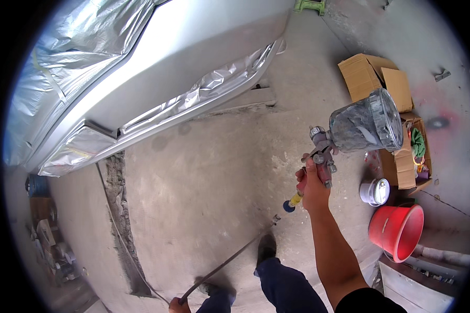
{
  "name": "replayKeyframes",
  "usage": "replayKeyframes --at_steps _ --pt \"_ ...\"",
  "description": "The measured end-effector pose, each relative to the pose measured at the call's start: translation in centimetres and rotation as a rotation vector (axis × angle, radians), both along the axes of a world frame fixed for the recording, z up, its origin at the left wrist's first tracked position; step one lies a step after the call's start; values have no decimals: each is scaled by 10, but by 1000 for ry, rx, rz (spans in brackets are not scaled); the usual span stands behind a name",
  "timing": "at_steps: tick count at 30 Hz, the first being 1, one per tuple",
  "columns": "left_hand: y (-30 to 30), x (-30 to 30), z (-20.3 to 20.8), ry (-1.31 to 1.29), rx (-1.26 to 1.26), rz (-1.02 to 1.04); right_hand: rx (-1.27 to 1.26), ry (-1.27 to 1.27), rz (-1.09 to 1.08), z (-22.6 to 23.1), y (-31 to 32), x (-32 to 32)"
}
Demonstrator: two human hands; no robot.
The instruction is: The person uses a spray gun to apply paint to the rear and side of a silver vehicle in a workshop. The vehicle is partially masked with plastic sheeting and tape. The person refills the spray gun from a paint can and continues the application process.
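Observation:
My right hand (313, 189) is wrapped round the handle of a red and grey paint spray gun (322, 154), held out at right of centre. A large, paint-smeared cup (365, 122) is fixed to the gun and tilts over to the right. From the handle's lower end, a yellow and blue coupling leads to a dark air hose (230, 259). Low in the picture, my left hand (179, 305) is closed round that hose, partly cut off by the edge. At upper left stands a silver car body panel (167, 57), with plastic sheeting (83, 47) masking part of it.
Open cardboard boxes (360, 78), a white paint can (374, 192) and a red bucket (397, 229) stand along the right. A rough groove (119, 208) crosses the concrete floor at left, with the hose running beside it. More boxes (46, 232) sit at far left.

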State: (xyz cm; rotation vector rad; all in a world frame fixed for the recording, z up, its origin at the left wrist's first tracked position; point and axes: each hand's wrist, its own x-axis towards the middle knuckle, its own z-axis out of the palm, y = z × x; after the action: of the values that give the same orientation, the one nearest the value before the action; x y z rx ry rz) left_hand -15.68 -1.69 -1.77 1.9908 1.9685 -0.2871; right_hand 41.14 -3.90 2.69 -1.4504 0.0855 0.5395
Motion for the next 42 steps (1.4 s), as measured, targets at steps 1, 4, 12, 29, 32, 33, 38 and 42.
replayKeyframes --at_steps 1,4,12,29,32,33,38,42 --pt "3 -12 -9 -2 27 26 -67 53 24 -3 6 -10" --pt "24 -62 -42 45 165 -92 -53 37 152 -30 18 -59" --pt "117 -57 -84 8 200 -186 -30 215 565 -57 24 -104" --pt "182 -168 -99 212 -103 -115 67 183 491 -203 37 -125" --pt "178 -161 -95 204 -6 -165 139 250 656 -214 41 -131" --pt "168 -140 -89 185 34 -167 190 247 607 -226 43 -126" --pt "144 -135 -77 47 129 -115 357 238 83 -259 52 -41" --pt "127 -108 -73 -13 136 17 413 243 -183 -256 41 39"
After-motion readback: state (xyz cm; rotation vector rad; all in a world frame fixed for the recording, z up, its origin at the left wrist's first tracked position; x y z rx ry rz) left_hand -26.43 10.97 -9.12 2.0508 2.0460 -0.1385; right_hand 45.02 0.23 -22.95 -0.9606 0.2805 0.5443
